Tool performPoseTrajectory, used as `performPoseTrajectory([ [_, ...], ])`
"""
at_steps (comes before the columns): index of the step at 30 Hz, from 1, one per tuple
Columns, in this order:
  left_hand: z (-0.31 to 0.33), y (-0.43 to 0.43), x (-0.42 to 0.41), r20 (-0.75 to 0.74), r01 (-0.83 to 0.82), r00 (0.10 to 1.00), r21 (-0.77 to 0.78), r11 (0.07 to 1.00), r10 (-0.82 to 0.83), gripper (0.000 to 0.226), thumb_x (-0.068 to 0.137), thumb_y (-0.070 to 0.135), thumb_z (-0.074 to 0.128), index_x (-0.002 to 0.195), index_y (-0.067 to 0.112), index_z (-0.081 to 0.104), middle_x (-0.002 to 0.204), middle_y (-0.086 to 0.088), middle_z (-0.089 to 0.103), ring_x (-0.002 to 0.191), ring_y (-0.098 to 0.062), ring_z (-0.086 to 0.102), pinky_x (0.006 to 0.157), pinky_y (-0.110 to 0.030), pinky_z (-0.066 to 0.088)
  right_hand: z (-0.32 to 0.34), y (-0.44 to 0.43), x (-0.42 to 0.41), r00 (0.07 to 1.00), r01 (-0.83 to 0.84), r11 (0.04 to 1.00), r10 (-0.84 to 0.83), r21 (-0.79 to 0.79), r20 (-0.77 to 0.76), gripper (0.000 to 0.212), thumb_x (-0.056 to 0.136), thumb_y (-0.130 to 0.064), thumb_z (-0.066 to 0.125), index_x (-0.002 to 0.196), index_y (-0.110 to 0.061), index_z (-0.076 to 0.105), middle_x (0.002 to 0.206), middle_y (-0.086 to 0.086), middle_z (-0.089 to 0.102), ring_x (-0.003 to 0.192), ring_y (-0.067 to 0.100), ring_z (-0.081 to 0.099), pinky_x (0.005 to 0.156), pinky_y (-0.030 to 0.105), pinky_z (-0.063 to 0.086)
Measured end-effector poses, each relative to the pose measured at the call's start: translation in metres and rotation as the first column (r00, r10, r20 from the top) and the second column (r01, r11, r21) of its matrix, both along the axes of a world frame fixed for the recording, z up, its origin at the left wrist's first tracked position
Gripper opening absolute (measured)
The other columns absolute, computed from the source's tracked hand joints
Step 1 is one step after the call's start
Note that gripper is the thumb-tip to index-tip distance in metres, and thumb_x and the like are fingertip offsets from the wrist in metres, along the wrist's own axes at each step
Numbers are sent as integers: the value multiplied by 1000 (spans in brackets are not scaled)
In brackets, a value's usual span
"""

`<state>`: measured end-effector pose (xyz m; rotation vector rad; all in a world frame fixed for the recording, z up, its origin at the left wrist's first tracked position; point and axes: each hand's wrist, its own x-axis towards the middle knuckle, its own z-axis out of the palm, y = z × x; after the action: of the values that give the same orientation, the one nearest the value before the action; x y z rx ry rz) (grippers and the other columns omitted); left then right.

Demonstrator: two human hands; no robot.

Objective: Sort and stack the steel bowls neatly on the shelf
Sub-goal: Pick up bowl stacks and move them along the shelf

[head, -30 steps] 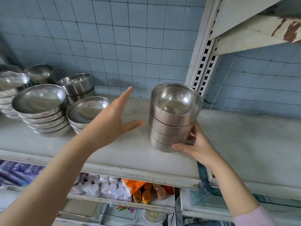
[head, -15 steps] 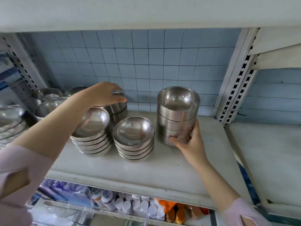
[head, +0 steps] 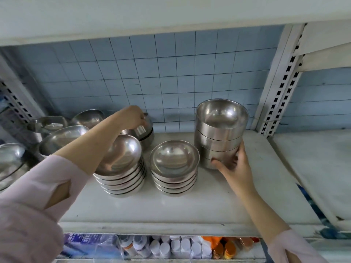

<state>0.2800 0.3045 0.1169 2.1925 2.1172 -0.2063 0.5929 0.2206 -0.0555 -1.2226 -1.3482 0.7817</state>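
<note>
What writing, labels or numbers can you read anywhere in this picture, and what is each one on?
None can be read.
The blue packets under the shelf carry print, but it is too blurred to read.
The white-capped bottles and orange-capped jars show no legible labels.
The steel bowls, including the tall stack held by the right hand, show no markings.

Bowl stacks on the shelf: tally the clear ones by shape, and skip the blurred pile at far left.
Deep straight-walled: 2, the tall deep stack gripped by the right hand and the back deep stack under the left hand.
Shallow rounded: 2, the left shallow stack and the right shallow stack.
Total: 4 stacks.
</note>
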Motion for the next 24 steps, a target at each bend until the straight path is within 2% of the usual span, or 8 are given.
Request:
performPoseTrajectory([
  [2, 5, -3, -2, -30, 10, 1000, 98, 995, -7, 35, 99, 28, 47, 110, 2, 67, 99, -17, 66, 97, -34, 60, 79, -34, 43, 0, 0, 0, 1000, 1, 1000, -1, -3, 1, 113, 61, -54, 89, 154, -33, 26, 145, -6, 53, 132, 15, 53, 107, 49, 47],
  [5, 19, -12, -5, 9, 13, 1000, 239, 971, -16, 33, 98, 34, 46, 105, 10, 67, 82, -5, 57, 82, -28, 55, 76, -34, 47, 0, -1, -1, 1000, 7, 1000, -6, -24, 9, 117, 59, -62, 87, 154, -36, 24, 145, -5, 54, 130, 16, 55, 106, 49, 48],
  [7, 33, -29, 1, 94, 15, 994, 354, 935, -51, 26, 95, 33, 48, 104, 18, 68, 88, -5, 60, 82, -28, 54, 80, -39, 52, 1, -2, -2, 1000, 8, 1000, -8, -30, 12, 119, 57, -66, 85, 154, -37, 23, 146, -5, 53, 130, 17, 55, 106, 48, 48],
  [10, 57, -69, 29, 165, 89, 967, 496, 864, -195, 24, 97, 30, 51, 110, 22, 70, 96, -10, 65, 85, -32, 58, 78, -40, 52, 0, -3, -2, 1000, 18, 999, -18, -31, 4, 118, 57, -67, 85, 153, -40, 23, 146, -6, 52, 129, 15, 56, 107, 44, 49],
  [13, 70, -99, 62, 175, 250, 884, 608, 754, -433, 26, 97, 25, 54, 119, 27, 68, 75, 0, 63, 68, -25, 52, 68, -36, 47, -1, -4, -1, 1000, 12, 999, -12, -30, 2, 117, 58, -62, 84, 154, -41, 21, 147, -5, 51, 129, 14, 55, 107, 39, 48],
  [15, 70, -106, 81, 155, 369, 810, 614, 698, -565, 22, 97, 25, 54, 111, 24, 71, 66, 8, 57, 63, -24, 53, 63, -33, 45, -2, -5, -1, 1000, 10, 999, -10, -32, -7, 118, 58, -61, 85, 154, -41, 20, 148, -5, 50, 130, 14, 55, 107, 38, 48],
  [18, 64, -103, 110, 114, 503, 737, 566, 653, -666, 27, 95, 32, 49, 109, 22, 70, 90, -1, 70, 82, -24, 62, 71, -41, 53, -2, -4, 0, 1000, -3, 1000, 3, -27, -7, 115, 64, -49, 88, 156, -37, 20, 150, -7, 48, 131, 14, 53, 107, 34, 47],
  [24, 42, -87, 139, 109, 551, 751, 441, 708, -652, 34, 93, 36, 42, 104, 18, 68, 93, -2, 69, 88, -22, 62, 75, -45, 53, 1, -5, 3, 1000, -9, 999, 9, -40, -18, 119, 61, -57, 86, 157, -33, 20, 152, -6, 45, 135, 12, 50, 109, 42, 47],
])
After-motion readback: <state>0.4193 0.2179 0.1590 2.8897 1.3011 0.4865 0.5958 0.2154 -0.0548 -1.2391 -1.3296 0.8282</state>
